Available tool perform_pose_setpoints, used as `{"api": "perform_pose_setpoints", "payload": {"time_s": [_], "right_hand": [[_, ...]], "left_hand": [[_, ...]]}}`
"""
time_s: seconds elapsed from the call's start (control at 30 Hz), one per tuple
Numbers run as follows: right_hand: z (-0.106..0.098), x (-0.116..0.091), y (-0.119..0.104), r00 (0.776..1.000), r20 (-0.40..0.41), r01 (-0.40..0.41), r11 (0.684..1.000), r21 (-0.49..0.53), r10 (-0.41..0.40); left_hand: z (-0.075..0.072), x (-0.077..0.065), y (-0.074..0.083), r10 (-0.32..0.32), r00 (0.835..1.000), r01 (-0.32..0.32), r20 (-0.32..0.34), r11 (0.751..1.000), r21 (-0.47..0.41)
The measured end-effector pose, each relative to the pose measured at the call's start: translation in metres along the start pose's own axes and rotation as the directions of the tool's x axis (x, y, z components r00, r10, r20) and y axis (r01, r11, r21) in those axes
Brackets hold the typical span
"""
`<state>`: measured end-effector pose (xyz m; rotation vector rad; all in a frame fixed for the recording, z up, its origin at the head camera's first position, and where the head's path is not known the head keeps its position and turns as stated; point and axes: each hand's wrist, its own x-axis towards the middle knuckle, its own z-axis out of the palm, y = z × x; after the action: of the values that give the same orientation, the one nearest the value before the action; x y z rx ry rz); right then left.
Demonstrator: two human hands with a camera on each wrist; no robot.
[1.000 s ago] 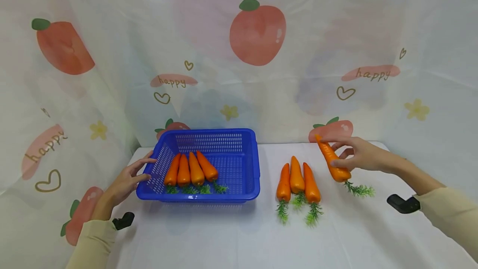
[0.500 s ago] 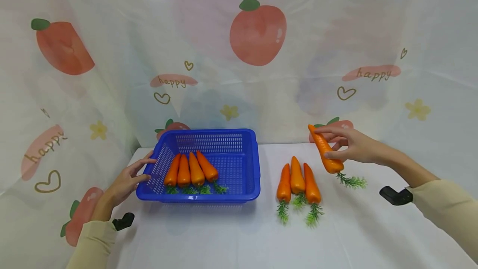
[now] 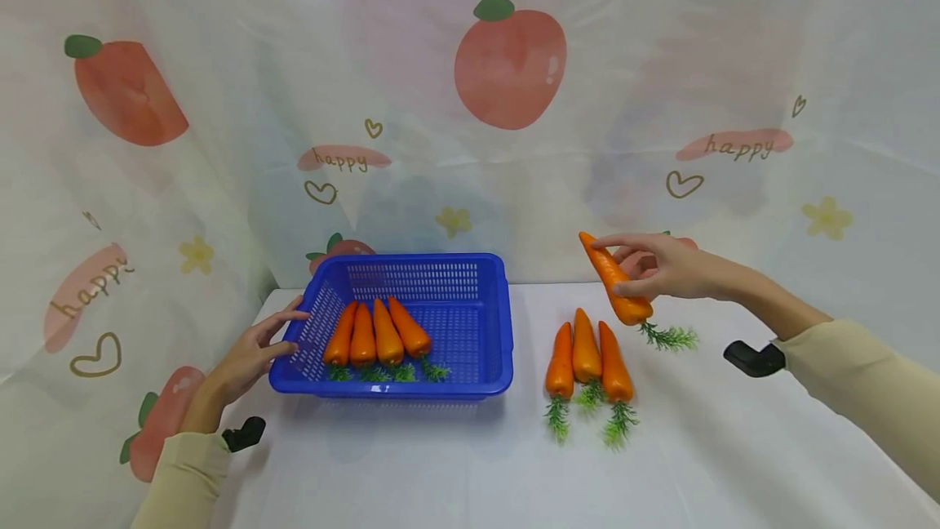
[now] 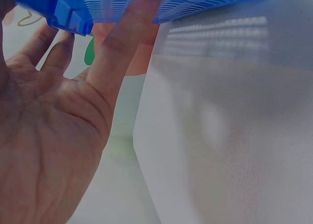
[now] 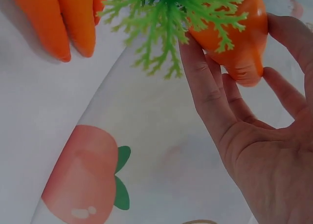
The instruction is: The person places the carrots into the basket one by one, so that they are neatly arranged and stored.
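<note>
In the head view, my right hand (image 3: 664, 264) grips an orange carrot (image 3: 613, 280) between thumb and fingers, raised above the table. Its tip points up and left; the green leafy top (image 5: 168, 18) hangs at the lower right. Three more carrots (image 3: 586, 357) lie side by side on the table, left of and below that hand. A blue plastic basket (image 3: 441, 388) holds several carrots (image 3: 387, 333) in a row, leaves toward the front. My left hand (image 3: 250, 353) rests on the basket's left rim, its thumb (image 4: 115, 53) touching the blue plastic in the left wrist view.
A white cloth covers the table (image 3: 470, 464). Behind and to the left hangs a fruit-printed fabric backdrop (image 3: 411, 64), close to the basket's back side. Black wrist mounts (image 3: 756, 359) stick out at both sleeves.
My right hand has carried its carrot left and a little upward, to above the table carrots' right side. The left hand and the basket have stayed in place.
</note>
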<state>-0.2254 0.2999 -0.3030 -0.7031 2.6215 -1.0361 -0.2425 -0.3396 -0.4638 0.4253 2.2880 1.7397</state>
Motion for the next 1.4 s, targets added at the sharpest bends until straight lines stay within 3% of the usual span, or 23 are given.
{"api": "perform_pose_setpoints", "payload": {"time_s": [0.2,0.43,0.7,1.13,1.4], "right_hand": [[-0.001,0.023,-0.016,0.997,0.072,-0.031,0.998,0.053,0.027],[0.005,0.049,-0.036,0.996,0.069,-0.057,0.998,-0.028,0.059],[0.016,0.082,-0.052,0.993,0.119,-0.006,1.000,-0.016,0.008],[0.052,0.132,-0.071,0.979,0.193,0.060,0.997,0.046,-0.068],[0.077,0.164,-0.080,0.972,0.228,0.041,0.998,0.053,-0.052]], "left_hand": [[0.000,0.000,-0.001,-0.003,1.000,0.003,-0.004,1.000,0.008],[0.001,0.000,0.001,-0.006,1.000,0.006,-0.007,1.000,0.011],[0.001,0.000,0.001,-0.004,1.000,0.004,-0.005,1.000,0.005],[0.002,-0.003,0.005,-0.006,1.000,0.007,-0.018,1.000,0.017],[0.002,-0.004,0.007,-0.005,1.000,0.006,-0.023,1.000,0.029]]}}
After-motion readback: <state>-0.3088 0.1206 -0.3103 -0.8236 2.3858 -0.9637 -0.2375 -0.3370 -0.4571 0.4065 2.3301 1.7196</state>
